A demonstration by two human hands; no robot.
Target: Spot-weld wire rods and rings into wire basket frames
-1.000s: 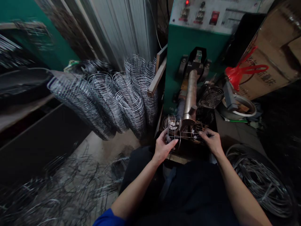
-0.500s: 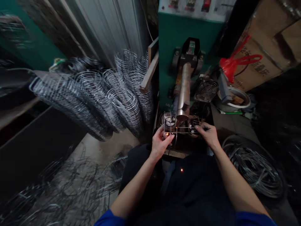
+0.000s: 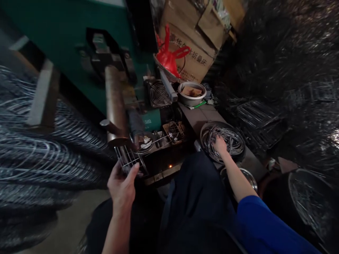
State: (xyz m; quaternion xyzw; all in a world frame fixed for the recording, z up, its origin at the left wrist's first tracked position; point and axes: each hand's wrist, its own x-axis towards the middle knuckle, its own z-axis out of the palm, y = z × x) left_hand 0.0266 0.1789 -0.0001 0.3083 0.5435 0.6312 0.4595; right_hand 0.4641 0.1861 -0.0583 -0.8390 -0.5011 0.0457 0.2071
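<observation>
My left hand is closed on a small wire frame, thumb on top, just below the end of the metal cylinder of the green machine. One thin wire sticks out from the frame to the right. Over at the right, my right hand reaches into a round container of bent wire rings. Its fingertips are down among the rings, and whether they grip one cannot be made out. A small orange spark glows between my hands.
Stacks of wire coils and a wooden bar stand at the left. Behind are a fan grille, a white bowl, a red bag and a cardboard box. A bucket of wire is at the lower right.
The view has swung to the right. My right hand has left the wire by the machine and moved right into the container of rings. My left hand still holds the wire frame.
</observation>
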